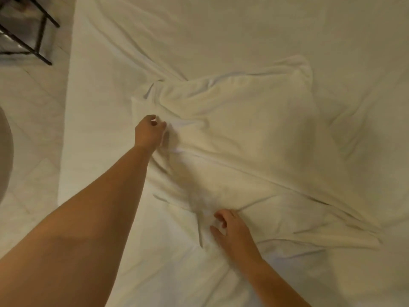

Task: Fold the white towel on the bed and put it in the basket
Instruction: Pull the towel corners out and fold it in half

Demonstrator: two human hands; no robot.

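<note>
a: where's the white towel lying?
b: rumpled on the bed. left hand and right hand are curling at its edges, well apart (whether they're gripping, i can't tell).
a: i'd be pinching true corners, pulling flat before folding.

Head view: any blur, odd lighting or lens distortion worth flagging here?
Head view: dim, yellowish light; soft focus throughout; a smeared patch on the towel above the right hand; the towel barely stands out from the sheet; the bed edge bows, wide-angle distortion.
</note>
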